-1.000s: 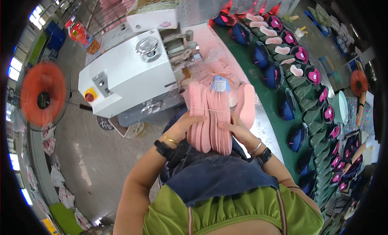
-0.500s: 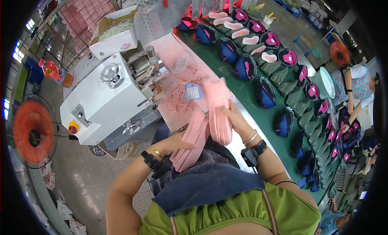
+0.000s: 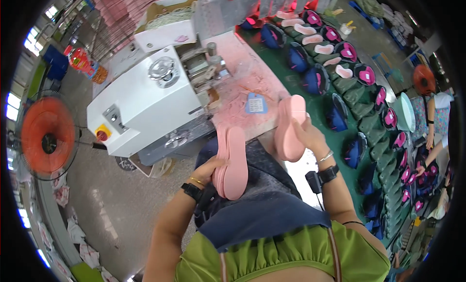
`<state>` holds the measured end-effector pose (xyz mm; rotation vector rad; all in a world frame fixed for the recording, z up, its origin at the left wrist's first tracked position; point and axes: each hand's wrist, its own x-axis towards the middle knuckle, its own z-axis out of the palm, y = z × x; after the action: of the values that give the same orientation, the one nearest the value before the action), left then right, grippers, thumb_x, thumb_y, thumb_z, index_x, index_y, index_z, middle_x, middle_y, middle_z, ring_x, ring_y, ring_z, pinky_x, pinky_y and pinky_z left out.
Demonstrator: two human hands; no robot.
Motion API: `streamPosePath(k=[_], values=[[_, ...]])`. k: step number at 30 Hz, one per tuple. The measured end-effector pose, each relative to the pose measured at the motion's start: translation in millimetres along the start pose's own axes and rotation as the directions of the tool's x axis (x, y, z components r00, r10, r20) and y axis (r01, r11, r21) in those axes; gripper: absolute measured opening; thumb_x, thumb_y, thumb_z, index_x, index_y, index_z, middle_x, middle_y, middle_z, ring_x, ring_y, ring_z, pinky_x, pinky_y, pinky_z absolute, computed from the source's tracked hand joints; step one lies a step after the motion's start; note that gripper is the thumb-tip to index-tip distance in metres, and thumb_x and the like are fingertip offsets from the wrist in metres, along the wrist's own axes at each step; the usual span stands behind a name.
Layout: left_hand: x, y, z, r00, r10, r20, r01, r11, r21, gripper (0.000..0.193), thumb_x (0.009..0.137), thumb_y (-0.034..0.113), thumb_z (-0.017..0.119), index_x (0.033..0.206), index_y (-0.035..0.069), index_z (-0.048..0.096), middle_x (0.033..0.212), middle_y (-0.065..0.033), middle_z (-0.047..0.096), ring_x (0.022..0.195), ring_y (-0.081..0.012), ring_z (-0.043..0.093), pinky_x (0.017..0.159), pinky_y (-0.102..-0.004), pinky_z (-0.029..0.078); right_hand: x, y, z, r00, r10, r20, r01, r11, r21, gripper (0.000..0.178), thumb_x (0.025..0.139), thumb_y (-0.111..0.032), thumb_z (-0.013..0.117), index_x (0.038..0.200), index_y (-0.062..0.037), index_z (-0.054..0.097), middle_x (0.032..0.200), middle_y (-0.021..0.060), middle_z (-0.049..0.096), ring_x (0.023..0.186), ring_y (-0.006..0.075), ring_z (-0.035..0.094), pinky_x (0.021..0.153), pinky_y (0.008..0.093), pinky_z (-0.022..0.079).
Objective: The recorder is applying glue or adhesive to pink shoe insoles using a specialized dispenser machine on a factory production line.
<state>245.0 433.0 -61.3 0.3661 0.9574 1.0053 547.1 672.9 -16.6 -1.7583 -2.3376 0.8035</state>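
My left hand (image 3: 212, 169) is closed around a stack of pink insoles (image 3: 235, 163), held over my lap with the top sole's flat face showing. Off to the right, my right hand (image 3: 310, 135) grips a second pink insole stack (image 3: 290, 131) at the table's near edge. The two stacks are apart. Just beyond them lies a blue tag (image 3: 256, 103) among pink trimmings (image 3: 238, 105) on the dusty worktable (image 3: 264, 78). Left of it stands a white machine (image 3: 145, 95) with a round metal dial.
A green conveyor (image 3: 320, 105) on the right carries blue-and-pink shoe uppers (image 3: 337, 112), green moulds and loose pink insoles. A white box (image 3: 167, 37) with pale strings sits behind the machine. An orange fan (image 3: 48, 139) stands at left. Co-workers' arms (image 3: 430, 122) show at far right.
My hands have moved apart: the left stack is now upright over my lap, the right one farther right. Both stacks have turned from edge-on to show flat faces. The view has shifted.
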Motion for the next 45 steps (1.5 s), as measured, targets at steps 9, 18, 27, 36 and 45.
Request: streamPosePath(k=[9,18,27,36,45], values=[[-14.1,-3.6,14.1,0.989,0.145,-0.017,-0.145,0.968,-0.206,0.063,0.088,0.023,0.067,0.140,-0.002,0.042,0.127,-0.0126,0.059,0.114,-0.0215,0.060,0.099,-0.0356,0.049,-39.7,-98.9,-30.5,0.770,-0.550,-0.324,0.629,0.742,0.234,0.050,0.096,-0.030,0.057,0.138,-0.0056,0.049,0.121,0.0173,0.059,0.117,0.0337,0.056,0.099,0.0393,0.045],[-35.7,-14.4,43.7,0.990,0.128,0.066,-0.117,0.983,-0.144,0.065,0.088,0.025,0.068,0.141,-0.002,0.041,0.129,-0.0114,0.058,0.117,-0.0198,0.058,0.103,-0.0336,0.045,-33.7,-167.2,33.4,0.549,-0.771,0.321,0.291,0.537,0.792,0.033,0.097,-0.021,0.059,0.126,-0.0034,0.062,0.126,0.0064,0.062,0.121,0.0154,0.053,0.103,0.0316,0.041],[-31.6,9.0,71.8,0.954,0.213,0.211,-0.182,0.971,-0.157,0.070,0.086,0.031,0.071,0.140,-0.003,0.042,0.130,-0.0151,0.058,0.115,-0.0216,0.060,0.101,-0.0364,0.048,-26.9,-160.5,54.2,0.637,-0.699,0.325,0.095,0.489,0.867,0.029,0.100,-0.024,0.055,0.118,-0.0037,0.065,0.116,0.0048,0.066,0.111,0.0127,0.058,0.099,0.0272,0.042],[-28.8,25.6,50.0,0.965,0.239,-0.109,-0.257,0.943,-0.213,0.057,0.090,0.020,0.067,0.137,-0.002,0.045,0.125,-0.0121,0.060,0.111,-0.0210,0.062,0.096,-0.0347,0.051,-43.6,-132.4,63.9,0.886,-0.425,0.184,-0.026,0.351,0.936,0.046,0.101,-0.023,0.053,0.139,0.0026,0.045,0.131,0.0100,0.058,0.115,0.0149,0.056,0.100,0.0278,0.042],[11.6,45.4,67.2,0.902,0.348,-0.257,-0.388,0.913,-0.123,0.047,0.091,0.010,0.065,0.134,-0.002,0.049,0.123,-0.0102,0.062,0.107,-0.0199,0.063,0.092,-0.0336,0.052,-59.0,-112.9,67.2,0.926,-0.374,-0.051,0.206,0.387,0.899,0.043,0.094,-0.012,0.061,0.134,0.0043,0.052,0.114,0.0083,0.067,0.100,0.0126,0.063,0.090,0.0275,0.050]])
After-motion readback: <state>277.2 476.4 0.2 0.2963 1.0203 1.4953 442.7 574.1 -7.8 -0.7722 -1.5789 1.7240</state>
